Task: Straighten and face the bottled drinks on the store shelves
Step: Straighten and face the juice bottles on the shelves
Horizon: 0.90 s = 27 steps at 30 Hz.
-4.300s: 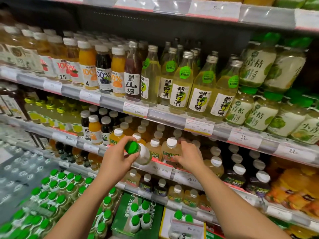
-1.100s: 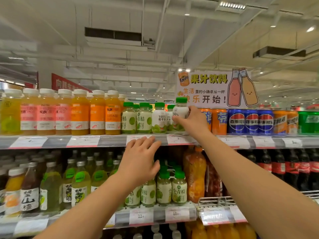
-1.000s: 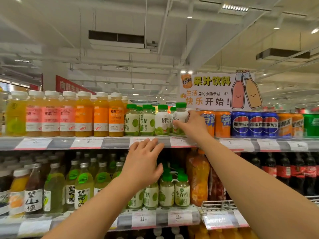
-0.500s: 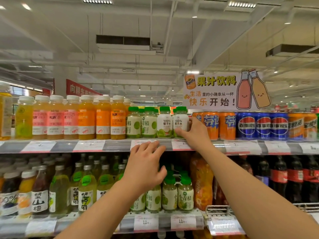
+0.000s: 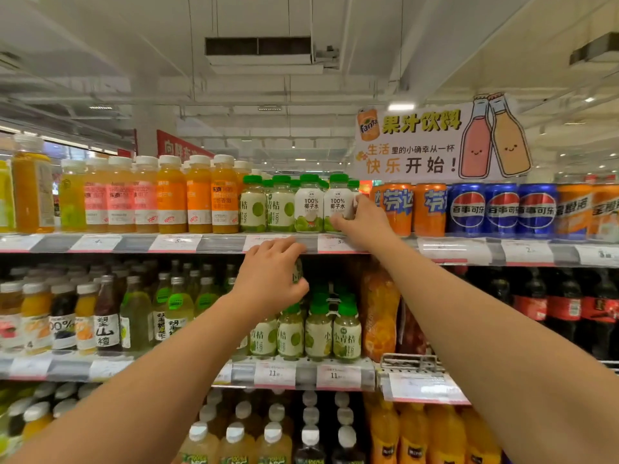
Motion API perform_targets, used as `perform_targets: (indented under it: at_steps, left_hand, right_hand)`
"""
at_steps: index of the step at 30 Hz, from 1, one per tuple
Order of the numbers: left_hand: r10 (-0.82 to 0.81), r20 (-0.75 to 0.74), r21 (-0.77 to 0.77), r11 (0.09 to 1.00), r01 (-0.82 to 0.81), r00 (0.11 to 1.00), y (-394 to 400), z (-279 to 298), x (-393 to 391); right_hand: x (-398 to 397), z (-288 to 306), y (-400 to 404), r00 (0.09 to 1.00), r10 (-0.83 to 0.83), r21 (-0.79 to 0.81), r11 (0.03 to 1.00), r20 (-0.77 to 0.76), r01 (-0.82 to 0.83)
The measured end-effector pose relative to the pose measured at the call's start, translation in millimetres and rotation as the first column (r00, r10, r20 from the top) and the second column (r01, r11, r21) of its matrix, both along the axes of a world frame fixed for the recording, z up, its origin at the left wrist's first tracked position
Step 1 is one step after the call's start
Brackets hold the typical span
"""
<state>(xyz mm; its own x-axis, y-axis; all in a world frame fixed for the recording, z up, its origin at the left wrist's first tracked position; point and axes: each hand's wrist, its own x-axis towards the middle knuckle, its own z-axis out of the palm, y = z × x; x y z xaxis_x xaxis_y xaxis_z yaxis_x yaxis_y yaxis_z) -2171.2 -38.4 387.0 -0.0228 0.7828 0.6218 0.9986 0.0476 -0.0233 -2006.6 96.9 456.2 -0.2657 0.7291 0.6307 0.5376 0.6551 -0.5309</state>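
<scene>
On the top shelf stands a row of green-capped bottles. My right hand grips the rightmost one, a white coconut water bottle, upright with its label facing out. A second coconut water bottle stands just left of it, then green citrus bottles. My left hand hovers just under the shelf rail with its fingers curled. A bit of a labelled bottle shows between its fingers and thumb; a grip on it is unclear.
Orange juice bottles fill the top shelf's left side. Fanta cans and Pepsi cans stand right of my right hand, under a juice sign. Below are small green-capped bottles and dark cola bottles.
I carried the green-capped bottle from a low shelf up to the top shelf, and it now stands in the row. My left hand's fingers have curled down from the shelf rail.
</scene>
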Motion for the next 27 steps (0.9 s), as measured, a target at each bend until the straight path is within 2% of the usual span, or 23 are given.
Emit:
perform_targets:
  at_steps: [4,11,15,17,22,27]
  left_hand:
    - [0.057,0.009,-0.033,0.998,-0.057,0.998,0,-1,8]
    - [0.096,0.006,-0.038,0.995,-0.095,0.995,-5,-5,16]
    - [0.102,-0.009,-0.113,0.988,-0.102,0.995,-13,-3,17]
    - [0.077,0.043,-0.162,0.984,-0.069,0.996,-25,-4,19]
    - [-0.158,0.169,-0.013,0.987,0.163,0.973,-95,-23,22]
    - [-0.245,0.206,-0.034,0.966,0.257,0.947,-173,-62,-8]
  right_hand:
    - [10,-19,-20,0.999,0.046,0.108,0.993,-0.012,-0.044]
    - [34,-62,-67,0.987,0.14,0.244,0.957,0.082,-0.156]
    - [45,-82,-96,0.983,0.148,0.184,0.969,0.111,-0.167]
    - [50,-92,-113,0.977,0.168,0.139,0.973,0.128,-0.186]
    - [54,-118,-156,0.964,0.21,0.051,0.974,0.164,-0.221]
    - [31,-151,-215,0.959,0.237,-0.04,0.972,0.157,-0.233]
